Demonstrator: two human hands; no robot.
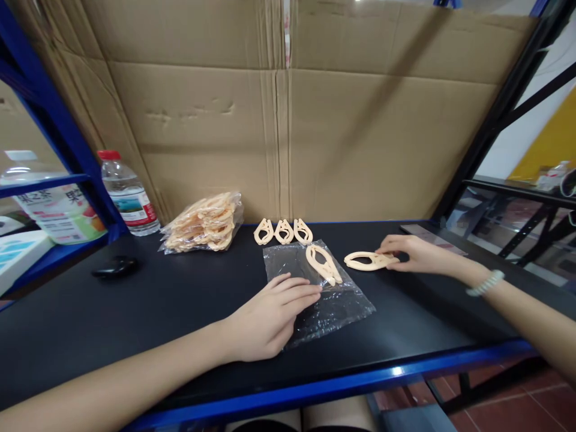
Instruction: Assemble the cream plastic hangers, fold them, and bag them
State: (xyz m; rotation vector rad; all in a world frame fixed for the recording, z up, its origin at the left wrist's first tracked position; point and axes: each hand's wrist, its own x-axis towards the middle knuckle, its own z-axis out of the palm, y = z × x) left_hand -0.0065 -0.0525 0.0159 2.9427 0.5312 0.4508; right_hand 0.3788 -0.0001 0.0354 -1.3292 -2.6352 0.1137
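Observation:
My left hand lies with fingers stretched over a clear plastic bag, pressing its left side onto the table. A beige folding hanger, folded up, is at the bag's upper part; whether it is inside or on top I cannot tell. To the right, my right hand pinches the right end of another folded hanger, which is flat at table height. Behind the bag, three more folded hangers, a left one, a middle one and a right one, stand in a row.
A bagged stack of hangers sits at the back left, near a water bottle and a black computer mouse. Cardboard walls off the back of the black table. A flat clear packet lies at the back right.

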